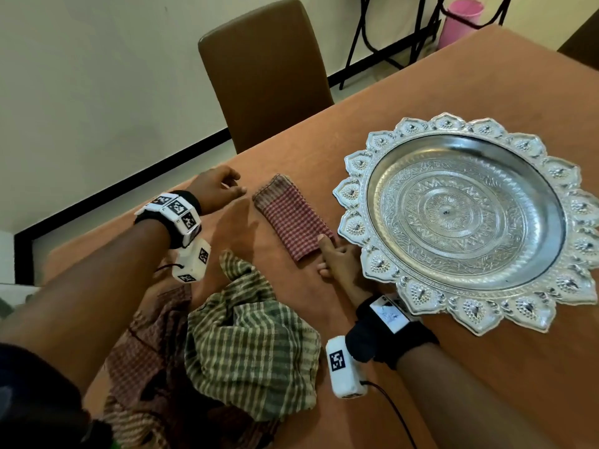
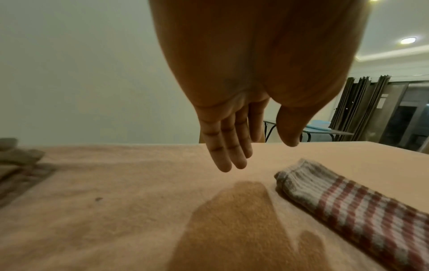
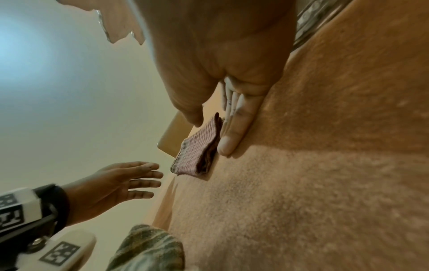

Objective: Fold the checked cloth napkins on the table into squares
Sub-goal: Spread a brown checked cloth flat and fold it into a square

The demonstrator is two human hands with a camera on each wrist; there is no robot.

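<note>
A red checked napkin (image 1: 291,215), folded into a narrow strip, lies on the orange table between my hands. My right hand (image 1: 327,251) is at its near end. In the right wrist view its straight fingers (image 3: 232,137) lie flat along the napkin's (image 3: 199,154) edge and the thumb reaches over the top. My left hand (image 1: 238,184) hovers open just left of the strip's far end, palm down, holding nothing (image 2: 260,155). A crumpled green checked napkin (image 1: 252,345) lies near me, over a red-brown checked one (image 1: 142,358).
A large ornate silver tray (image 1: 356,196) sits right of the folded napkin, close to my right hand. A brown chair (image 1: 269,76) stands at the table's far edge. A pink bin (image 1: 463,21) and black metal legs are on the floor beyond.
</note>
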